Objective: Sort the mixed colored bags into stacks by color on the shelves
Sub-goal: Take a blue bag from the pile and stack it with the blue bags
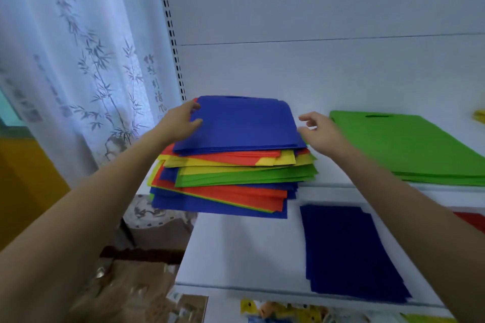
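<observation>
A mixed stack of flat bags [231, 178] in blue, red, yellow and green sits at the left end of the upper shelf, overhanging its front edge. Its top bag is blue [241, 123]. My left hand [181, 122] pinches that blue bag's left edge, thumb on top. Just off the bag's right edge, my right hand [319, 131] hovers with loosely curled fingers, holding nothing. A green stack [409, 147] lies to the right on the same shelf. On the lower shelf lies a dark blue stack [349, 252], with a red bag's corner [472, 220] at the far right.
A yellow bag edge [479, 115] shows at the far right of the upper shelf. A slotted shelf upright [172, 34] stands left of the mixed stack, with a bamboo-print curtain [78, 60] beyond it. A brown carton [131, 294] sits on the floor at lower left.
</observation>
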Demonstrator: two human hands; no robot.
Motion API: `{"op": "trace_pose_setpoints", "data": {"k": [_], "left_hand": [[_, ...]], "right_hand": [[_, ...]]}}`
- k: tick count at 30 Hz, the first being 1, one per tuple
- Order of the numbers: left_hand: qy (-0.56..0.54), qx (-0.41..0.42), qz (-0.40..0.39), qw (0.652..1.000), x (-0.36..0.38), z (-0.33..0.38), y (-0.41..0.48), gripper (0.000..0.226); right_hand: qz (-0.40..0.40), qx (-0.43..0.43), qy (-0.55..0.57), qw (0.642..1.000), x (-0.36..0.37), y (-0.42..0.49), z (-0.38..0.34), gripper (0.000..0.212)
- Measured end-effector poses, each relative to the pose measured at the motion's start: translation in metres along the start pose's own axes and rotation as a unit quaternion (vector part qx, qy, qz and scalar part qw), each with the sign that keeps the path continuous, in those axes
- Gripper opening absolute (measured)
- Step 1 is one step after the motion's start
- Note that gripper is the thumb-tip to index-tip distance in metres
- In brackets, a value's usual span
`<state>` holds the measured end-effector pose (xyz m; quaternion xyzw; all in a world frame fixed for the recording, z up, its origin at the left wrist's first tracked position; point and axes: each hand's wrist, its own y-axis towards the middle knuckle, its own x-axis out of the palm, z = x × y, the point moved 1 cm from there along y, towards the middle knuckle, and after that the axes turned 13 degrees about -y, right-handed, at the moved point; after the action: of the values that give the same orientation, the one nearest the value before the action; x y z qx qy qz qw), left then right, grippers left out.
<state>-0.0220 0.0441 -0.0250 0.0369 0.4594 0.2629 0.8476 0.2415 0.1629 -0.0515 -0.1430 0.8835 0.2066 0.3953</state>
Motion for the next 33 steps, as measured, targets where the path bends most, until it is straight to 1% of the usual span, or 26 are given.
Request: {"op": "trace_pose_setpoints", "data": {"k": [2,5,8,12,14,17,18,20,22,24,27,30,33], "left_hand": [[0.033,-0.018,-0.05,0.998,0.009,-0.008,0.015,0.05],[0.063,-0.044,-0.111,0.991,0.023,-0.015,0.023,0.059],[0.059,-0.022,-0.121,0.991,0.03,-0.017,0.024,0.062],[-0.01,0.014,-0.132,0.991,0.035,-0.013,0.015,0.059],[-0.033,0.025,-0.127,0.991,0.034,-0.01,0.014,0.055],[0.01,0.027,-0.078,0.997,0.03,-0.011,0.021,0.054],[0.033,0.016,-0.065,0.997,0.029,-0.013,0.023,0.056],[0.047,-0.024,-0.064,0.997,0.03,-0.02,0.027,0.059],[0.013,-0.037,-0.078,0.996,0.034,-0.024,0.026,0.058],[-0.044,-0.014,-0.079,0.996,0.037,-0.025,0.023,0.051],[-0.083,0.02,-0.075,0.994,0.039,-0.029,0.017,0.04],[-0.136,0.021,-0.07,0.988,0.034,-0.035,0.017,0.035],[-0.101,0.008,-0.047,0.994,0.028,-0.035,0.023,0.041]], "right_hand": [[-0.007,0.04,0.009,0.999,0.005,0.01,0.003,0.039],[-0.031,0.078,0.011,0.996,0.011,0.021,0.005,0.043],[-0.043,0.106,0.038,0.993,0.015,0.028,0.003,0.046],[-0.042,0.137,0.049,0.988,0.016,0.03,0.005,0.047],[-0.038,0.144,0.05,0.988,0.015,0.03,0.008,0.048],[-0.041,0.149,0.06,0.986,0.014,0.029,0.01,0.049],[-0.042,0.149,0.06,0.986,0.014,0.029,0.009,0.049],[-0.037,0.146,0.055,0.987,0.013,0.03,0.006,0.05],[-0.036,0.145,0.049,0.988,0.013,0.031,0.003,0.05],[-0.037,0.146,0.042,0.988,0.012,0.032,0.001,0.049],[-0.038,0.15,0.023,0.988,0.01,0.033,0.003,0.047],[-0.037,0.156,0.018,0.987,0.005,0.031,0.008,0.049],[-0.046,0.181,0.074,0.98,0.002,0.026,0.007,0.049]]}}
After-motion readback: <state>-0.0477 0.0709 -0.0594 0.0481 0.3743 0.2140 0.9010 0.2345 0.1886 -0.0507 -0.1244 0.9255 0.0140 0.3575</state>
